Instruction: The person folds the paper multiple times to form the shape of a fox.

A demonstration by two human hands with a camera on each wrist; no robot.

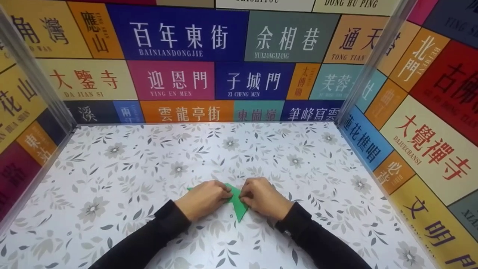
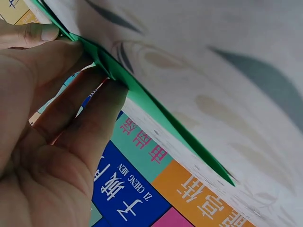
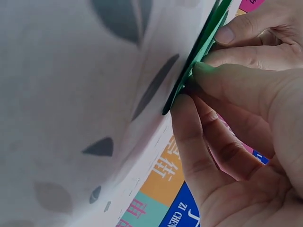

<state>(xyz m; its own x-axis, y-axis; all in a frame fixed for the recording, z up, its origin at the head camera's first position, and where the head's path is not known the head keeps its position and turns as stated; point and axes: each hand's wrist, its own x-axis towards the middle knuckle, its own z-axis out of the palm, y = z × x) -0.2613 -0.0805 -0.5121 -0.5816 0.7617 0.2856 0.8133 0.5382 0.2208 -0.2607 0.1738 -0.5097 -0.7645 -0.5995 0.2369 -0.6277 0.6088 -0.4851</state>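
A small piece of folded green paper (image 1: 239, 210) lies low on the table between the two hands, one pointed corner toward the person. My left hand (image 1: 207, 199) pinches its left part with curled fingers, and a green tip sticks out behind that hand. On the other side my right hand (image 1: 264, 198) pinches the right edge between thumb and fingers. In the left wrist view the paper (image 2: 156, 111) appears edge-on as a long, thin layered strip. Close to the tabletop, the right wrist view has fingertips on the paper's (image 3: 202, 45) folded edge. Part of the sheet is hidden under the fingers.
The table (image 1: 149, 157) has a white cover printed with grey leaves and flowers. Upright panels with colourful lettered blocks (image 1: 179, 35) enclose it at the back, left and right (image 1: 429, 142).
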